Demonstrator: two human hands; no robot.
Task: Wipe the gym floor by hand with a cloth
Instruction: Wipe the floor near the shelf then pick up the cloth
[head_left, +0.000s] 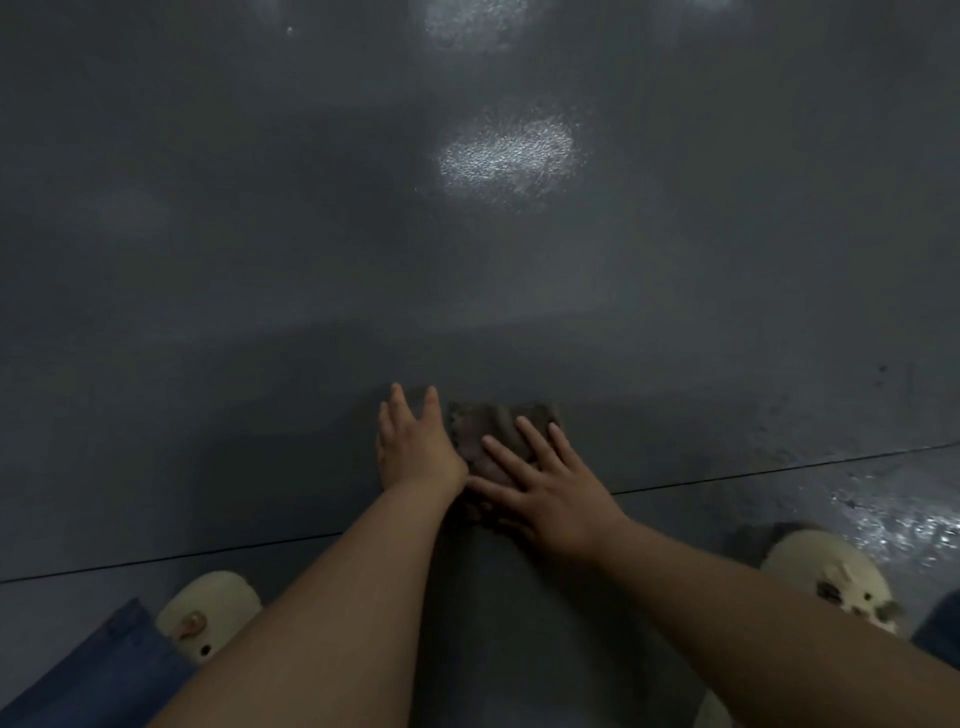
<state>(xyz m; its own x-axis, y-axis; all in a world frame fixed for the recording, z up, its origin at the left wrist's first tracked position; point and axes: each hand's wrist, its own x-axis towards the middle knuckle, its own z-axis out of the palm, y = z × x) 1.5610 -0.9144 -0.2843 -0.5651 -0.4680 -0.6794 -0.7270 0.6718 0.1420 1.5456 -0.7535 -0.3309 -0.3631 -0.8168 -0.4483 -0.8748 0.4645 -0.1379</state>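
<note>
Down on the dark grey gym floor (311, 260), a brownish cloth (498, 428) lies flat just ahead of the person's feet, a little beyond a thin seam line (779, 470) that crosses the floor from left to right. The right hand (550, 493) rests on the near part of the cloth, palm down, its fingers (535, 441) straight and spread across the fabric, pressing rather than gripping. The left hand (415, 452) lies on the floor just beside the cloth's left edge, also palm down with its fingers loose and stretched forward; whether its thumb side touches the cloth I cannot tell. The two hands sit close together, nearly meeting at the wrist side. Both bare forearms reach in from the bottom of the view. A cream slipper (208, 613) shows at the lower left next to a blue jeans leg (98, 675), and another cream slipper (831, 577) sits at the lower right. Pale patches of reflected light (509, 153) shine on the floor farther out, and a glossy streak (904, 525) gleams near the right slipper.
</note>
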